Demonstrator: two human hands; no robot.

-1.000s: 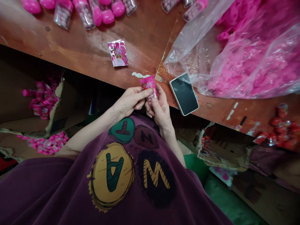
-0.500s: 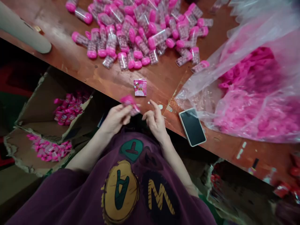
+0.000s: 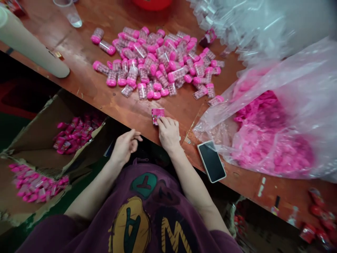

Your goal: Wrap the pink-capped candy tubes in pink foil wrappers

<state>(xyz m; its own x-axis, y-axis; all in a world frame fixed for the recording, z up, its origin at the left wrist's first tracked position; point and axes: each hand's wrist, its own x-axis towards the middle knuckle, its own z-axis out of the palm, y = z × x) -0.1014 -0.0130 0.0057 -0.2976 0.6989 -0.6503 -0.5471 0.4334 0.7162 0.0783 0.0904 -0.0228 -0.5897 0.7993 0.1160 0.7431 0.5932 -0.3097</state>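
Observation:
Near the table's front edge, my right hand (image 3: 169,134) has its fingertips down on a small square stack of printed pink labels (image 3: 157,114). The fingers are drawn together at the near edge of the labels, and the hand hides part of them. My left hand (image 3: 125,147) hovers to the left, just off the table edge, fingers partly stretched and nothing visible in them. Beyond the labels lies a heap of small clear bottles (image 3: 160,66) with pink caps, filled with pale pink beads.
A phone (image 3: 212,161) lies at the table edge, right of my hands. Clear plastic bags (image 3: 273,137) of pink pieces spread beyond it. Two cardboard boxes (image 3: 34,140) with pink packed items stand below at left. A pale tube (image 3: 39,49) and a clear cup (image 3: 70,14) are at upper left.
The pink-capped bottle that was in my left hand is gone from it, and that hand has moved down and left. My right hand has reached onto the labels. The view has tilted up.

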